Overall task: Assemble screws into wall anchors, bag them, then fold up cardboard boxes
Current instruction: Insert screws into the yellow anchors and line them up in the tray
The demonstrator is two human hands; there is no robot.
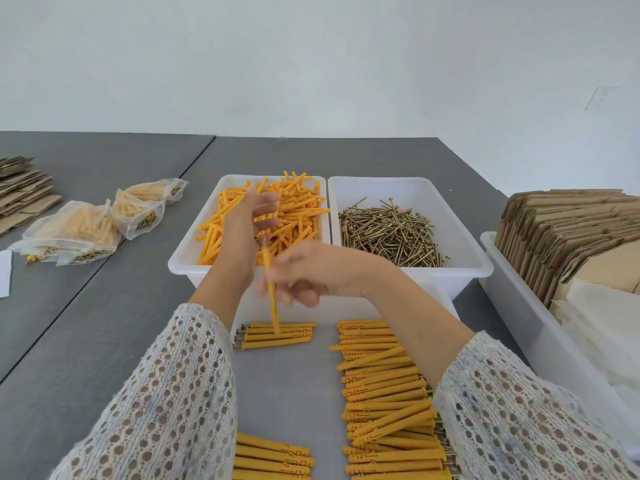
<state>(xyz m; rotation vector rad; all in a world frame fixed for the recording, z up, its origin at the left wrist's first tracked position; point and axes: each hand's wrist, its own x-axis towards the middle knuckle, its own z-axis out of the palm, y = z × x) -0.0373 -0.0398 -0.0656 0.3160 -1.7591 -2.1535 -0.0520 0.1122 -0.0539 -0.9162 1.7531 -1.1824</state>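
Anchor (271, 291), yellow and blurred with motion, stands nearly upright in the right hand (304, 275), its lower tip just above a short row of finished anchors (277, 336) on the worktop (86, 323). The right hand's fingers curl round its middle; whether a screw already sits in it I cannot tell, as the top end is smeared. Those finished pieces lie with their long axes running left to right, screw heads at the left, so the held anchor is roughly crosswise to them and, I judge, would need turning flat and parallel before it joins the row.

The left hand (254, 216) hovers over the anchor bin (194, 251), fingers curled round a few loose anchors, and is the nearer hand to that supply. The screw bin (471, 247) sits just beside it to the right, closer to the right hand. A longer column of finished anchors (384, 393) lies to the right of the short row, and another batch (273, 455) shows at the bottom edge.

Filled bags (100, 223) rest well off to the left, and flat cardboard (568, 230) stands in a tray at the right; bagging and box folding look some way off.
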